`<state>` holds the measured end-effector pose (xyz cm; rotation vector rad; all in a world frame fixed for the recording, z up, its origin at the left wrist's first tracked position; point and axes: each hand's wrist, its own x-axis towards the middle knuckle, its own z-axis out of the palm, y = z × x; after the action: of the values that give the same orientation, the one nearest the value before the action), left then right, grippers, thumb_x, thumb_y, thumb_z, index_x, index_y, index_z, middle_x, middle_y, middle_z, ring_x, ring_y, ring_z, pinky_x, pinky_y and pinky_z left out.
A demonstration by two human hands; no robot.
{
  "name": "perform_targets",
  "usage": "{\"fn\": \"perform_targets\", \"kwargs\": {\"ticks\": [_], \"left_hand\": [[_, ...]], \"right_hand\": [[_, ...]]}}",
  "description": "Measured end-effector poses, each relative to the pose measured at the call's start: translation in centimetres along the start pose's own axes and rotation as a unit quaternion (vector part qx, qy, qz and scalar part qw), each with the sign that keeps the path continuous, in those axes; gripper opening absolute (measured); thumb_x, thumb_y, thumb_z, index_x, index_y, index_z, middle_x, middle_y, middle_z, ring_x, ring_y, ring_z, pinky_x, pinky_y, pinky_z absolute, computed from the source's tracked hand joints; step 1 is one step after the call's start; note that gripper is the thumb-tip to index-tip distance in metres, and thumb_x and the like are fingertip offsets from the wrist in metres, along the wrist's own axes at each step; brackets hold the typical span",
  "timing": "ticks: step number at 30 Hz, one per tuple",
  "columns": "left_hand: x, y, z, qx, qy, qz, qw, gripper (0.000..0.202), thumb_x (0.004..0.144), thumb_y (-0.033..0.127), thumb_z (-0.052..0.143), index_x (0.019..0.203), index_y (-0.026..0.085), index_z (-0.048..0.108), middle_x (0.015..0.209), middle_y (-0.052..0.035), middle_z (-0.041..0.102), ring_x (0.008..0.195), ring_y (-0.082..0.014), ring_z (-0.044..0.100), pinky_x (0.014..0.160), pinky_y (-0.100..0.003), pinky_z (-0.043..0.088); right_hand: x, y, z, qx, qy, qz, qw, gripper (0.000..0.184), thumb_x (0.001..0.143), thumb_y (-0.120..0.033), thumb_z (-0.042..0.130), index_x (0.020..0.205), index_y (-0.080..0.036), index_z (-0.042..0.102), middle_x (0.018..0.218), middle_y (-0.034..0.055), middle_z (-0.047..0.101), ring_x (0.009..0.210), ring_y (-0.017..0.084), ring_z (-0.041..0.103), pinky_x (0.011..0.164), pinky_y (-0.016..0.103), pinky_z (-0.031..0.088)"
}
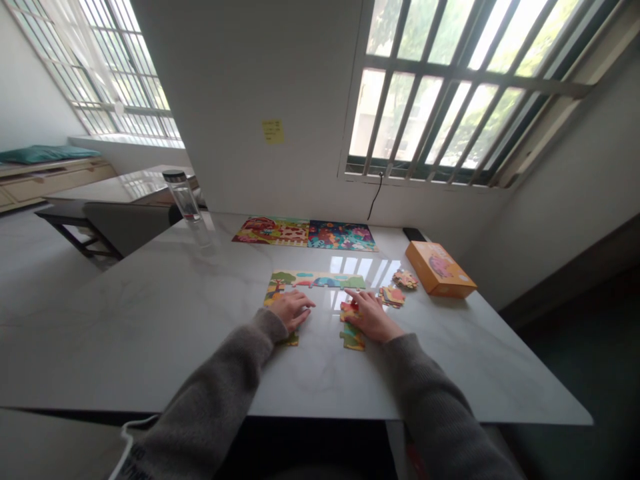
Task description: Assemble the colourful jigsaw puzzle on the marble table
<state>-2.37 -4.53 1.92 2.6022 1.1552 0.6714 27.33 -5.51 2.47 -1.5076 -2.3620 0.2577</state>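
Observation:
A half-built jigsaw puzzle [314, 281] lies on the white marble table [150, 320], with its top row and left column joined. My left hand [293, 309] rests flat on the left column, fingers stretched out and holding nothing. My right hand [371, 315] presses down on a strip of joined pieces [353, 335] at the puzzle's right side, fingers extended. Loose pieces [393, 295] lie just right of that hand, and a few more loose pieces [405, 279] sit beyond them.
An orange puzzle box [439, 269] stands at the right. Two finished puzzles [305, 233] lie at the back by the wall. A clear bottle [186, 200] stands back left. A black cable [374, 197] hangs from the window sill.

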Motion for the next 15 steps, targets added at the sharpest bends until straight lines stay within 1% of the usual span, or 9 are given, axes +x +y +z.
{"fn": "perform_targets", "kwargs": {"ticks": [3,6,9,12,15], "left_hand": [[0.3,0.9,-0.1,-0.003,-0.013,0.005,1.000,0.025,0.093,0.026,0.053,0.108,0.024,0.072,0.104,-0.0064,0.071,0.102,-0.0235,0.062,0.097,-0.039,0.051],[0.5,1.5,-0.1,-0.009,-0.009,0.017,1.000,0.025,0.093,0.025,0.053,0.109,0.022,0.072,0.102,-0.0066,0.071,0.101,-0.0238,0.062,0.095,-0.039,0.051],[0.7,2.0,0.1,-0.011,-0.012,0.024,1.000,0.026,0.094,0.024,0.051,0.109,0.021,0.072,0.099,-0.0073,0.070,0.099,-0.0244,0.062,0.093,-0.039,0.051],[0.8,2.2,0.4,-0.012,-0.023,0.023,0.999,0.026,0.094,0.025,0.051,0.112,0.020,0.070,0.102,-0.0079,0.070,0.100,-0.0248,0.061,0.093,-0.039,0.051],[0.9,2.1,0.8,-0.008,-0.031,0.007,0.999,0.035,0.092,0.032,0.059,0.124,0.021,0.063,0.114,-0.0088,0.067,0.106,-0.0251,0.061,0.097,-0.040,0.050]], "right_hand": [[0.0,0.3,-0.1,0.005,0.001,0.004,1.000,0.072,0.084,-0.036,0.072,0.150,-0.027,0.043,0.121,0.0105,0.060,0.115,0.030,0.052,0.099,0.043,0.040],[0.0,0.6,-0.3,0.003,-0.009,0.018,1.000,0.075,0.083,-0.040,0.074,0.150,-0.026,0.044,0.119,0.0104,0.060,0.115,0.031,0.052,0.102,0.046,0.039],[0.1,0.4,-0.5,0.003,-0.019,0.012,1.000,0.078,0.081,-0.039,0.077,0.150,-0.027,0.044,0.119,0.0109,0.058,0.118,0.032,0.050,0.103,0.047,0.040],[0.2,-0.5,-0.5,0.018,0.002,-0.026,1.000,0.082,0.079,-0.034,0.079,0.151,-0.031,0.041,0.121,0.0100,0.055,0.118,0.031,0.050,0.104,0.047,0.042],[0.5,-1.9,0.2,0.038,0.028,-0.085,0.995,0.087,0.080,-0.029,0.079,0.155,-0.032,0.035,0.122,0.0094,0.052,0.115,0.029,0.051,0.104,0.046,0.044]]}}
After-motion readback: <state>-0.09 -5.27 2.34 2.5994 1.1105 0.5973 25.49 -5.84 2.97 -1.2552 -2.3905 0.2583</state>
